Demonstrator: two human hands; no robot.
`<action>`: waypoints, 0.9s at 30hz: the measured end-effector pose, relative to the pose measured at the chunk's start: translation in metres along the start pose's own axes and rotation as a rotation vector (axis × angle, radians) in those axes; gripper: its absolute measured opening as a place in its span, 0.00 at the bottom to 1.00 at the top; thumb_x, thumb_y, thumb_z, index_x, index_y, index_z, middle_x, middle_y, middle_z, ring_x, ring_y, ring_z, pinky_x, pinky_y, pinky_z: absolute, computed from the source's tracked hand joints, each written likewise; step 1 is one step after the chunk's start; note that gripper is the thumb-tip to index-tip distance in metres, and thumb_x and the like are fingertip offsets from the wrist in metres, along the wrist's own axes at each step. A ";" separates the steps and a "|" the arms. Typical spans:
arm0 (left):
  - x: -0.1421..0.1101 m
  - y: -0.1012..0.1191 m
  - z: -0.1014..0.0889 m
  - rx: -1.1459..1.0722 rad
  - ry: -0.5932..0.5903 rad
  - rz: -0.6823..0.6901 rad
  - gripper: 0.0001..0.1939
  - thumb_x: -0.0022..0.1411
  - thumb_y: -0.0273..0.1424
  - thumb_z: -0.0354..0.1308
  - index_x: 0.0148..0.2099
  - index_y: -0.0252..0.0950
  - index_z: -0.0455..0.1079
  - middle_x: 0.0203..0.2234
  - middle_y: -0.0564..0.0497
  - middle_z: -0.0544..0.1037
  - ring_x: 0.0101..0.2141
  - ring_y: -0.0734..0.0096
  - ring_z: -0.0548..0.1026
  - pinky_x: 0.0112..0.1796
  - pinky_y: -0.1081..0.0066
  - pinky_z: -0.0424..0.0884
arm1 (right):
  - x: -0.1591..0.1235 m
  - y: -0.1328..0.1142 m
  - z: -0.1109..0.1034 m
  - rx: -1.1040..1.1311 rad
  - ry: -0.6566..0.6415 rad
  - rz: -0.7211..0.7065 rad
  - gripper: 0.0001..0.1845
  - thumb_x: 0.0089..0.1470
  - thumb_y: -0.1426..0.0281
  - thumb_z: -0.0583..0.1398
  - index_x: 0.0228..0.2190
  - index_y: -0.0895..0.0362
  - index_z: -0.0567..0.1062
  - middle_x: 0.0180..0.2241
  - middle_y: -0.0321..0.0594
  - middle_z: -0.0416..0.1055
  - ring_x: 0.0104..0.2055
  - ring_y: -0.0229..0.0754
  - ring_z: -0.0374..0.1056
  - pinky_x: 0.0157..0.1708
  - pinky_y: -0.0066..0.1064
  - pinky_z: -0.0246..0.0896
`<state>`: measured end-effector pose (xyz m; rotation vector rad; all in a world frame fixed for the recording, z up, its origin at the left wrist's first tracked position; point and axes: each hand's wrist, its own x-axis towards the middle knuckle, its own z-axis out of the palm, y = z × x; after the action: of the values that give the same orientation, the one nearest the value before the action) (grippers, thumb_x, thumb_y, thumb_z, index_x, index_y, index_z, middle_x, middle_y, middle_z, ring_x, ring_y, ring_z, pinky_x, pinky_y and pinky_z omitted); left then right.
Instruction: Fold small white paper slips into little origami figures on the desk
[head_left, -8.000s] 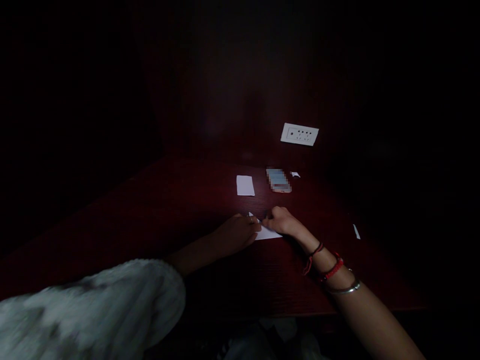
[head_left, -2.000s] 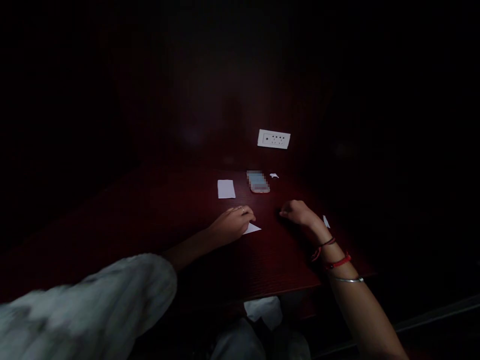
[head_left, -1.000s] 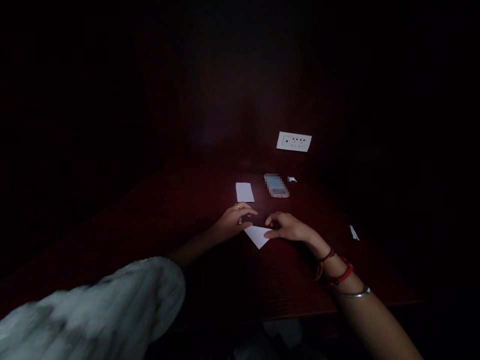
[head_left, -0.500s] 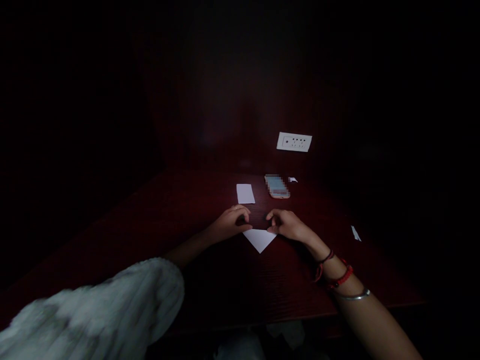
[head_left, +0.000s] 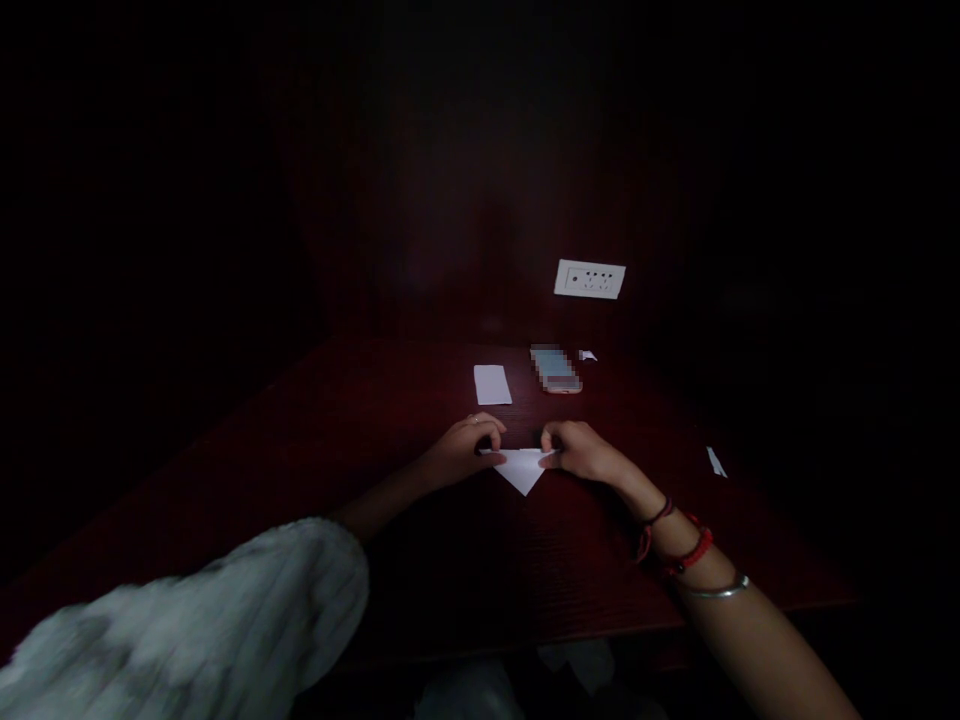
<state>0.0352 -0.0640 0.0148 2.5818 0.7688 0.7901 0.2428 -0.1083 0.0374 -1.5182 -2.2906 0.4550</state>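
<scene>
**Paper triangle (head_left: 524,472) pinched at both upper corners**

Left hand (head_left: 466,452): thumb on the near face, curled index finger at the top edge, corner nipped between. Right hand (head_left: 581,452): same pinch, opposite corner. Triangle's point aims at the wearer; cannot tell if it lies flat on the dark red table (head_left: 390,400) or is slightly raised. Just beyond: white rectangle of paper (head_left: 492,384), then phone (head_left: 556,368), screen pixelated, small scrap (head_left: 589,355) beside it. Paper strip (head_left: 716,462) well off to the right. Socket plate (head_left: 589,279) on the wall behind.
</scene>
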 end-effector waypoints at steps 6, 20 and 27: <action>0.002 0.015 -0.013 0.079 0.236 -0.007 0.05 0.53 0.27 0.52 0.35 0.36 0.61 0.30 0.54 0.68 0.31 0.76 0.67 0.33 0.76 0.61 | -0.001 -0.008 -0.007 -0.016 0.333 -0.251 0.06 0.45 0.76 0.54 0.30 0.59 0.66 0.27 0.37 0.64 0.30 0.34 0.59 0.31 0.25 0.53; -0.002 0.020 -0.009 0.036 -0.082 0.101 0.10 0.60 0.30 0.43 0.41 0.38 0.63 0.34 0.53 0.69 0.35 0.75 0.67 0.38 0.74 0.60 | -0.001 0.011 -0.013 0.010 -0.110 -0.264 0.16 0.39 0.83 0.51 0.27 0.58 0.74 0.34 0.38 0.68 0.36 0.35 0.63 0.39 0.26 0.55; -0.002 -0.002 0.002 0.092 0.016 -0.052 0.08 0.53 0.34 0.52 0.35 0.37 0.67 0.34 0.52 0.67 0.37 0.71 0.65 0.40 0.70 0.59 | 0.008 0.006 0.009 0.096 0.092 -0.160 0.14 0.40 0.80 0.55 0.33 0.60 0.72 0.32 0.39 0.67 0.28 0.32 0.62 0.30 0.25 0.57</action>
<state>0.0340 -0.0638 0.0116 2.6269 0.8927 0.7777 0.2409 -0.0996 0.0277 -1.2721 -2.2633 0.4343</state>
